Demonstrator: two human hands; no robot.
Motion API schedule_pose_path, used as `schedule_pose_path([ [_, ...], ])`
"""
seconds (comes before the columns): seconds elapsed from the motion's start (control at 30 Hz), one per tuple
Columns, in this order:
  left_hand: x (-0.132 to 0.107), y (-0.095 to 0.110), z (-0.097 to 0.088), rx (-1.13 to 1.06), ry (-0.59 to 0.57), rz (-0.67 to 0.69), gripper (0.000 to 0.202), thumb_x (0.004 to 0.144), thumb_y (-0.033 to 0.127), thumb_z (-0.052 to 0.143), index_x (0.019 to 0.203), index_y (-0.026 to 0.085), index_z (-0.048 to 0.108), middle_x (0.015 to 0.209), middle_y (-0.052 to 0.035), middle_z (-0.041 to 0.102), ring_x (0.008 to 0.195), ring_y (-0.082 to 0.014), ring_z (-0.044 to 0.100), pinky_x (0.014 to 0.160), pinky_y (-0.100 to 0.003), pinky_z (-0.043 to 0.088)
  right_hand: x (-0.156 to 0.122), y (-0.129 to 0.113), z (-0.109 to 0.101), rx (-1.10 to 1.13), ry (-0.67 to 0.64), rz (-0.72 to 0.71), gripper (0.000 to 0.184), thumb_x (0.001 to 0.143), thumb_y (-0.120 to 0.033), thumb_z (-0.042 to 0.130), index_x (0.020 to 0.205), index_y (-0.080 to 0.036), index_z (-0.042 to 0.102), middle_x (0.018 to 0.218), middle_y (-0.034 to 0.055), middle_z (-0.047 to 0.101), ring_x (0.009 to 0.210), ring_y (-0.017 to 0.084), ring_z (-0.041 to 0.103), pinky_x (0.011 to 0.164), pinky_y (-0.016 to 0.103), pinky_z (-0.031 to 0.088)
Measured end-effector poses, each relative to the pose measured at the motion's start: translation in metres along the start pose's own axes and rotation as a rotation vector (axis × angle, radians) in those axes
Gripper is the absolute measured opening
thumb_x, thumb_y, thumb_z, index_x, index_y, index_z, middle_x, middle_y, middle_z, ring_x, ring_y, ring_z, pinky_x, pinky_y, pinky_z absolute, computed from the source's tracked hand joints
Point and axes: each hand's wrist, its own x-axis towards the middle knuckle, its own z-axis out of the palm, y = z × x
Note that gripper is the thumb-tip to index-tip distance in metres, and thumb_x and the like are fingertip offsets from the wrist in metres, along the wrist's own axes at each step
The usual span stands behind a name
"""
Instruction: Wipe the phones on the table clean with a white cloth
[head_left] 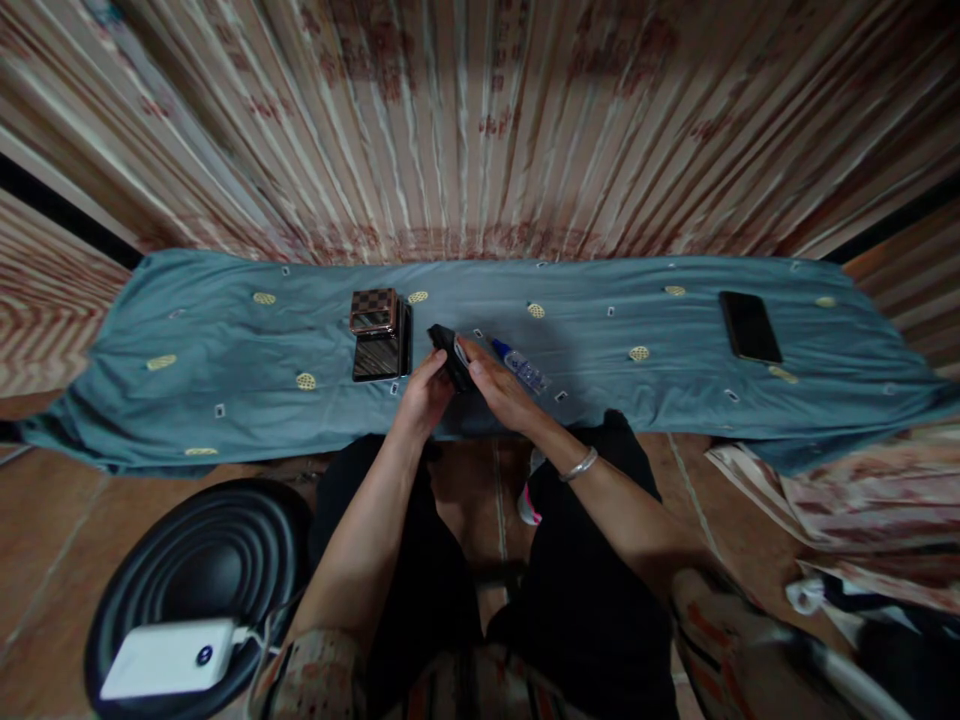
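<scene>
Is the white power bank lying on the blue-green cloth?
No, the flat white power bank sits on the round black stool, off the blue-green cloth.

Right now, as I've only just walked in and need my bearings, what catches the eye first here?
The left hand and right hand meet at the centre, holding a small black object over a long teal cloth. A blue-capped bottle lies just right of them, a checkered box left, a dark phone far right. Lower left, a white power bank sits on a round black stool.
</scene>
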Motion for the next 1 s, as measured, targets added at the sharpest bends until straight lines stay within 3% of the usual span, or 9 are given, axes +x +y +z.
schedule_pose_path([
  [0.37,0.001,0.008,-0.001,-0.049,0.099,0.025,0.018,0.073,0.031,0.077,0.084,0.017,0.071,0.084,-0.0055,0.079,0.105,-0.0249,0.073,0.099,-0.035,0.054,-0.006,0.002,-0.004,-0.036,0.033,-0.071,0.056,0.105,-0.055,0.028,0.143,-0.027,0.058,0.145,0.0038,0.061,0.140,0.020,0.051,0.123,0.041,0.034],
  [0.6,0.002,0.007,0.002,-0.083,0.160,0.015,0.012,0.078,0.028,0.073,0.081,0.017,0.072,0.077,-0.0043,0.078,0.095,-0.0216,0.075,0.095,-0.033,0.055,-0.008,0.013,-0.001,-0.095,0.104,-0.104,0.038,0.101,-0.031,0.048,0.134,-0.029,0.066,0.138,0.0011,0.067,0.130,0.020,0.061,0.115,0.040,0.045],
  [0.73,0.000,0.008,0.004,-0.094,0.169,0.025,0.013,0.077,0.027,0.076,0.083,0.017,0.072,0.078,-0.0033,0.077,0.089,-0.0199,0.074,0.089,-0.031,0.055,-0.007,0.014,-0.001,-0.080,0.147,-0.109,0.032,0.098,-0.031,0.054,0.124,-0.029,0.072,0.131,0.0025,0.071,0.124,0.021,0.065,0.111,0.040,0.049],
  [1.0,0.002,0.001,-0.001,-0.048,0.212,0.044,0.027,0.070,0.034,0.084,0.078,0.018,0.065,0.070,0.0021,0.071,0.065,-0.0116,0.068,0.064,-0.023,0.050,-0.009,0.010,0.002,-0.033,0.222,-0.174,0.026,0.097,-0.036,0.059,0.115,-0.028,0.076,0.122,0.0028,0.075,0.116,0.020,0.069,0.105,0.038,0.054],
])
